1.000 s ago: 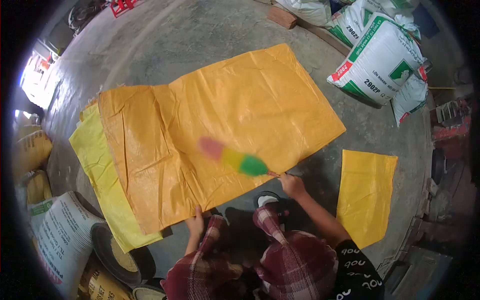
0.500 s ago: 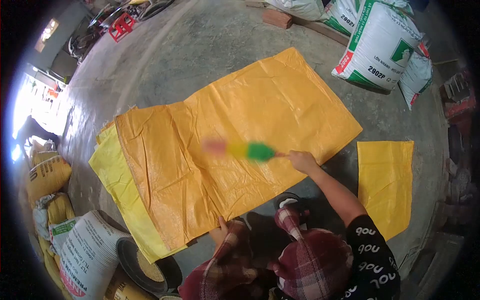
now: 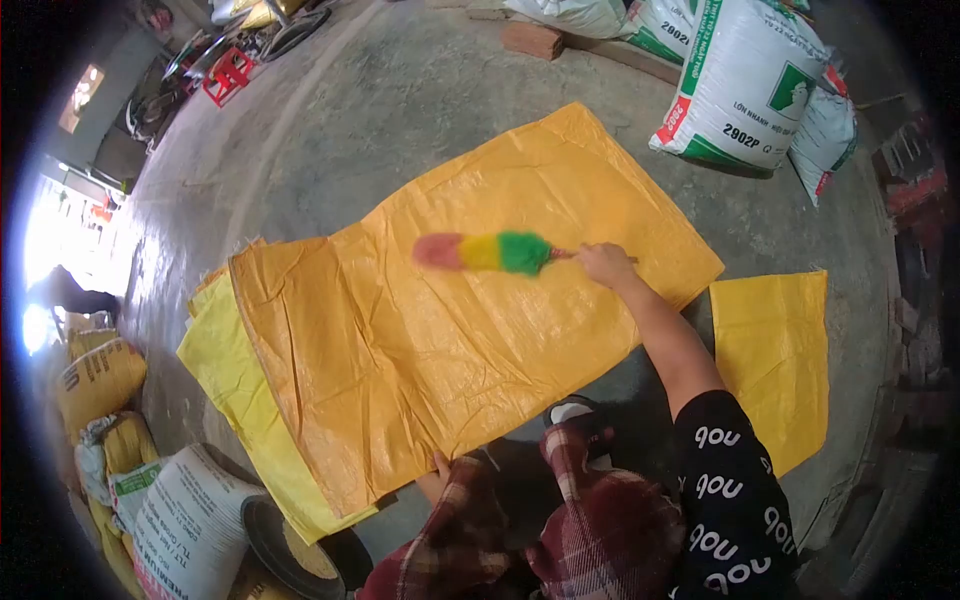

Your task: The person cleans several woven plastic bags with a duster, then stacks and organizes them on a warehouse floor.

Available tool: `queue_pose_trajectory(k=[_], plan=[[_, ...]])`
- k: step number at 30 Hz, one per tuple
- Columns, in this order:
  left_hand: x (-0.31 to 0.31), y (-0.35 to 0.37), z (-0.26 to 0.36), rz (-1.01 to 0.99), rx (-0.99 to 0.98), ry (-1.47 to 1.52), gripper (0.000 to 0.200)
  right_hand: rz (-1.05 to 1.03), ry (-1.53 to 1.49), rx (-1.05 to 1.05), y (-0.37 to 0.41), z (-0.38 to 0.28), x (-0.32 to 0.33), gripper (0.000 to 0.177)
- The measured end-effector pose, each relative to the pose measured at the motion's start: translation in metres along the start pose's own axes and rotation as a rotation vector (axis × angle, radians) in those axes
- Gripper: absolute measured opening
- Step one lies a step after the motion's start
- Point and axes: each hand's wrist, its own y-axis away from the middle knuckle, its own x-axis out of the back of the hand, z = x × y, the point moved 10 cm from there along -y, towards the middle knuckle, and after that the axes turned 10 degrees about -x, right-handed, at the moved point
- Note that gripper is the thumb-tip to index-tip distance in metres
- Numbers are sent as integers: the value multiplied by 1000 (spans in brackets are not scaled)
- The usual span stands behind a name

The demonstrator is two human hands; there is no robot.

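Observation:
A fluffy duster (image 3: pixel 480 253) in red, yellow and green lies level above a large orange woven sack (image 3: pixel 520 340). My right hand (image 3: pixel 606 265) is closed around its thin handle. At the sack's near edge, my left hand (image 3: pixel 436 478) pinches the material, thumb on top and the other fingers hidden below. The orange sack is spread flat and creased on the floor. Lighter yellow sacks (image 3: pixel 235 370) stick out from under its left end.
Another yellow sack (image 3: pixel 770 370) lies flat on the right. Full white feed bags (image 3: pixel 745 90) stand at the back right, near a brick (image 3: pixel 533 40). At lower left are a filled white bag (image 3: pixel 195 520) and a dark basin (image 3: pixel 270 540) of grain. A red stool (image 3: pixel 228 77) sits far back.
My right hand has moved the duster up and away across the orange sack. My left hand stays at the near edge. The view has shifted slightly.

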Motion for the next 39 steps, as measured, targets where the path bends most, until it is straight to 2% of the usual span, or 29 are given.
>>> queue_pose_trajectory(k=[1, 3, 5, 8, 10, 12, 13, 14, 16, 18, 19, 20, 22, 23, 25, 26, 27, 30, 32, 34, 35, 36, 38, 39], plan=[[4, 7, -7, -1, 21, 7, 30, -11, -7, 8, 2, -1, -4, 28], [15, 9, -14, 3, 39, 21, 30, 160, -229, -540, -1, 67, 6, 27], [22, 6, -17, 2, 48, 46, 30, 182, -491, -1083, 26, 116, -14, 30], [31, 10, -25, 29, 77, 94, 29, 280, -525, -1048, 36, 118, -15, 30], [39, 22, -33, 69, 110, 127, 29, 425, -490, -772, 46, 101, -14, 29], [58, 44, -39, 129, 151, 151, 29, 408, -685, -639, 86, 79, -17, 32], [65, 51, -42, 163, 170, 163, 29, 547, -559, -488, 101, 75, -25, 36], [90, 65, -37, 419, 342, 390, 27, 451, -505, -501, 119, 64, -23, 34], [149, 77, -41, 690, 300, 700, 27, 386, -399, -389, 144, 55, -38, 34], [208, 83, -23, 796, 213, 642, 28, 342, -320, -338, 153, 61, -45, 32], [230, 83, -6, 833, 233, 424, 29, 313, -239, -317, 154, 63, -45, 31], [254, 83, -19, 852, 278, 231, 28, 306, -237, -295, 150, 66, -42, 31], [265, 60, -12, 681, 274, 71, 28, 322, -277, -399, 141, 76, -27, 28], [269, 59, -10, 699, 276, 73, 28, 323, -279, -381, 133, 67, -19, 28], [252, 48, -12, 452, 260, -24, 29, 300, -424, -367, 122, 40, -4, 27], [248, 52, -22, 464, 263, -23, 29, 327, -445, -204, 117, 11, -17, 25], [247, 57, -37, 509, 258, -153, 29, 353, -464, -44, 116, -18, -30, 24], [251, 54, -51, 526, 188, -373, 29, 246, -585, 681, 167, -189, 7, 8], [255, 51, -45, 463, 61, -546, 29, 10, -377, 973, 187, -267, -31, 7], [253, 60, -27, 516, 122, -450, 29, -65, -84, 936, 165, -302, -73, 9], [258, 64, -26, 563, 180, -350, 29, 20, -113, 859, 137, -303, -70, 12], [258, 70, -63, 553, 206, -239, 28, 104, -141, 781, 106, -300, -63, 14], [254, 72, -44, 584, 203, -245, 27, 64, -111, 315, 52, -272, -46, 19], [253, 75, -35, 610, 202, -238, 26, 45, -308, 15, 36, -248, -28, 20]])
